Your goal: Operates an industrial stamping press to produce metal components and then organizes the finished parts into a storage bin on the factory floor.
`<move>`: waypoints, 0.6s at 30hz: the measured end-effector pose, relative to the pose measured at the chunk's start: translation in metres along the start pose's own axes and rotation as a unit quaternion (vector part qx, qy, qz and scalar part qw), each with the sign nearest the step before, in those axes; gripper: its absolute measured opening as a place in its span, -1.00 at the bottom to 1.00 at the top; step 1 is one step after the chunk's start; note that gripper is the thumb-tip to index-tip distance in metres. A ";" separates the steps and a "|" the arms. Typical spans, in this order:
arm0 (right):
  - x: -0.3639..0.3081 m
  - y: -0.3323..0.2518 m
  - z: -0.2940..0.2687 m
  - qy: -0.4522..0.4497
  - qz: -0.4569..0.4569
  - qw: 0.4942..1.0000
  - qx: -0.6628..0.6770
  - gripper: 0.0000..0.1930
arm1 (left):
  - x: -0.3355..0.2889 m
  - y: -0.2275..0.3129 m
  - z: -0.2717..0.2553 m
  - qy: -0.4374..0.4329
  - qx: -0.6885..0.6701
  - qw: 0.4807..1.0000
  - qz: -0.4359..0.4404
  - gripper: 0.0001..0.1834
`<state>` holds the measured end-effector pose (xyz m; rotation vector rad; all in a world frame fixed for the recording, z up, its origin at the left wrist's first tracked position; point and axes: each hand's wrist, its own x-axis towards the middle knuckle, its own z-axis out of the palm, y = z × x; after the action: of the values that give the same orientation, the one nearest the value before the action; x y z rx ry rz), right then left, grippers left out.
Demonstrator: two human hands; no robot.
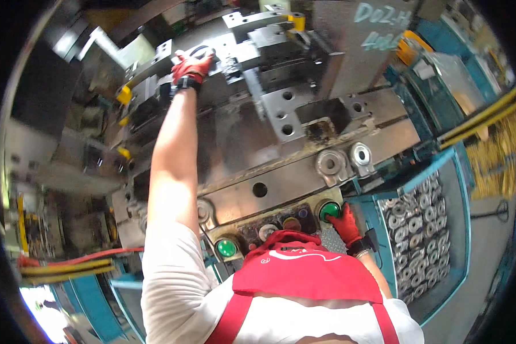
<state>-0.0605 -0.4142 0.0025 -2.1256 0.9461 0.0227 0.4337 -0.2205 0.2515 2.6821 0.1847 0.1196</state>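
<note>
A teal bin (466,252) at the right holds rows of ring-ended metal parts (415,226), closely packed. Another teal container (97,309) is cut off at lower left, its contents unseen. The left hand (192,67), red-gloved with fingers partly spread, lies over a dark ring-shaped part (200,50) among the metal blocks of the die (269,37); glare and the glove hide whether it grips it. The right hand (345,226) is loosely open, holding nothing, its thumb at the green button (329,211); I cannot tell whether it presses. The red apron (307,272) blocks part of the control panel (252,233). Two ring-ended pieces (330,164) sit along the press bed's front edge (292,178).
</note>
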 end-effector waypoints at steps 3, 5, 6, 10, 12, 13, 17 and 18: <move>0.000 -0.014 -0.006 0.016 0.037 0.999 -0.010 -0.20 | 0.031 0.020 0.011 -0.047 0.051 0.996 -0.047 0.25; 0.006 -0.028 -0.010 0.132 -0.070 0.989 0.014 -0.31 | 0.092 0.003 0.049 -0.021 0.078 0.996 -0.044 0.15; 0.007 -0.040 -0.020 0.166 -0.065 0.983 0.040 -0.37 | 0.021 0.056 0.017 -0.142 0.100 0.984 -0.025 0.10; 0.031 -0.073 -0.025 0.237 -0.183 0.941 -0.159 -0.22 | 0.018 0.038 0.005 -0.070 0.044 0.996 -0.045 0.18; 0.037 -0.093 -0.029 0.235 -0.213 0.921 -0.226 -0.16 | 0.007 0.028 -0.006 -0.036 0.021 0.999 -0.009 0.21; 0.042 -0.103 -0.029 0.240 -0.230 0.897 -0.292 -0.10 | 0.002 0.019 -0.014 -0.017 0.020 1.000 0.004 0.19; 0.069 -0.112 -0.019 0.127 -0.163 0.898 -0.388 0.04 | -0.061 -0.025 -0.039 0.031 -0.150 0.980 0.127 0.22; 0.080 -0.103 -0.015 0.170 -0.171 0.876 -0.419 0.08 | -0.094 -0.030 -0.045 0.059 -0.165 0.971 0.165 0.16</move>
<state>0.0579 -0.4317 0.0554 -3.1681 0.8105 -0.1507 0.3326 -0.1885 0.2736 2.3510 -0.2308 0.3781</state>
